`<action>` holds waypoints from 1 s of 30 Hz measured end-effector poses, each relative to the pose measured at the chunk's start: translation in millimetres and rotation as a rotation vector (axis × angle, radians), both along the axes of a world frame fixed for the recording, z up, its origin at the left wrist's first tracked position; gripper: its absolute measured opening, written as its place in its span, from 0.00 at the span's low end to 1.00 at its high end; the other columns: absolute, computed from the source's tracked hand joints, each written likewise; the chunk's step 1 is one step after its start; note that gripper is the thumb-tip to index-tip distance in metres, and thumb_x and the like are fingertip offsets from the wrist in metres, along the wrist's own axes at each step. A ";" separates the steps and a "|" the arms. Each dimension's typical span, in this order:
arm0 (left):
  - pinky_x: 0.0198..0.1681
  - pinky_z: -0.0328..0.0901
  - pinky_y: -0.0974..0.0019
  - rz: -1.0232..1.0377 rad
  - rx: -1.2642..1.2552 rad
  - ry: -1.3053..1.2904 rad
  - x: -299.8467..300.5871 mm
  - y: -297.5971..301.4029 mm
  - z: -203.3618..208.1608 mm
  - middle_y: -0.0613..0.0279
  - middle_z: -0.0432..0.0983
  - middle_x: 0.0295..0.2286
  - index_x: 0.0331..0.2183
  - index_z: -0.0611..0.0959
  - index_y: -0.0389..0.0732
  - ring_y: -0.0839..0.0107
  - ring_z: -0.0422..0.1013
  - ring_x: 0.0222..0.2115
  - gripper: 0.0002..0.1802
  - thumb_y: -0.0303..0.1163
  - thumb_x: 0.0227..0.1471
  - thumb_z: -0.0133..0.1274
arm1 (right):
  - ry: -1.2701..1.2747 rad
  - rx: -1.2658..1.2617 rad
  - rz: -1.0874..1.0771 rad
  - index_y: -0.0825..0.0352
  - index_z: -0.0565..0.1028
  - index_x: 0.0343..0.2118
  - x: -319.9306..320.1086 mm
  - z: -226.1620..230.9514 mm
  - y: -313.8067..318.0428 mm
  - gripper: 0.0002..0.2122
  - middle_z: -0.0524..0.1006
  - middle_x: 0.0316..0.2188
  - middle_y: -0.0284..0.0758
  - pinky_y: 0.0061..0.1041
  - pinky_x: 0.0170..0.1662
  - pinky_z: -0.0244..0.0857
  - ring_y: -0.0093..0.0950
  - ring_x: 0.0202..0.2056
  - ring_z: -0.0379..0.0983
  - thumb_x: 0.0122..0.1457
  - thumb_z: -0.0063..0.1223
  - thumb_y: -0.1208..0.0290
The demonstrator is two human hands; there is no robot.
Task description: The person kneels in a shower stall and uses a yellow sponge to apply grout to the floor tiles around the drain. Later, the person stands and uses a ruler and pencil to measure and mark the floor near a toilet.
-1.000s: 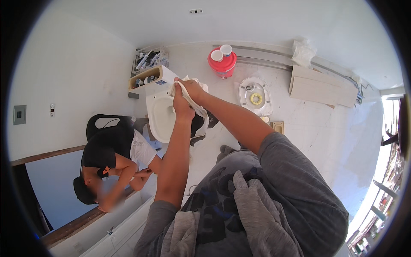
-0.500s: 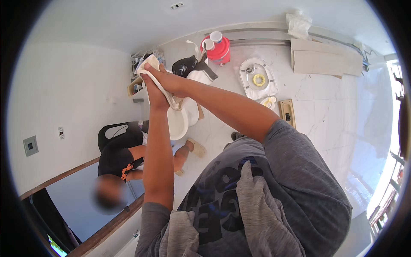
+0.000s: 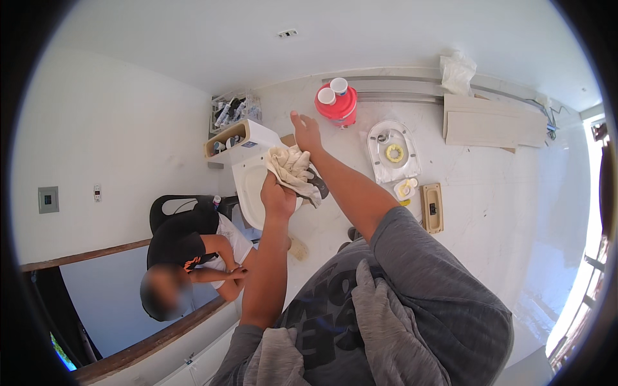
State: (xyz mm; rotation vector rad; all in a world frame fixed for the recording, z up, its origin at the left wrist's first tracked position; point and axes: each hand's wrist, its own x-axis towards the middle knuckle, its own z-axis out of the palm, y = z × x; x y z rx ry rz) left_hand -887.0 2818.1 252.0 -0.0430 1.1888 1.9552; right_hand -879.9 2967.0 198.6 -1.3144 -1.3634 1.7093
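Note:
A crumpled cream cloth (image 3: pixel 288 164) is bunched in my left hand (image 3: pixel 278 196), whose fingers are closed around it. Beside the cloth hangs a dark grey, cloth-like piece (image 3: pixel 317 186); whether my hand holds that too, I cannot tell. My right hand (image 3: pixel 306 132) is just beyond the cloth, empty, with its fingers apart. Beneath my hands stands a white toilet (image 3: pixel 250 185), its bowl partly covered by the cloth and my left arm. Its lidless tank (image 3: pixel 254 132) has bottles or small items inside.
A seated person (image 3: pixel 183 235) is at the left. A wire basket of tubes (image 3: pixel 235 109) stands behind the tank. Farther right are a red bucket (image 3: pixel 338 106) with two white cups, a toilet seat (image 3: pixel 394 168) with a yellow ring, a beige tank lid (image 3: pixel 432 209) and cardboard sheets (image 3: pixel 492 121).
Both hands were on the stretched cloth at the far left. It is now crumpled in my left hand, nearer me and to the right, and my right hand has let go.

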 end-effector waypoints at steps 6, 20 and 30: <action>0.61 0.63 0.51 0.033 0.463 -0.126 -33.6 -6.8 -16.2 0.53 0.71 0.55 0.58 0.72 0.38 0.55 0.69 0.55 0.28 0.45 0.66 0.34 | 0.841 -0.823 0.629 0.71 0.68 0.60 31.3 14.4 -46.6 0.34 0.75 0.54 0.41 0.28 0.57 0.65 0.30 0.53 0.73 0.66 0.46 0.42; 0.64 0.57 0.51 -0.035 0.457 -0.282 -20.7 -34.0 -61.8 0.54 0.67 0.57 0.62 0.65 0.41 0.57 0.64 0.58 0.30 0.50 0.70 0.31 | 0.659 -1.066 0.599 0.70 0.76 0.48 33.8 8.3 -43.4 0.16 0.80 0.40 0.38 0.33 0.40 0.78 0.32 0.36 0.81 0.61 0.60 0.67; 0.64 0.58 0.58 -0.259 -0.146 0.094 -10.6 -71.6 -46.0 0.54 0.69 0.56 0.60 0.66 0.36 0.64 0.65 0.58 0.38 0.60 0.68 0.30 | -0.357 0.331 1.075 0.69 0.74 0.53 31.7 -4.6 -44.5 0.19 0.80 0.44 0.40 0.35 0.39 0.75 0.31 0.36 0.80 0.66 0.54 0.60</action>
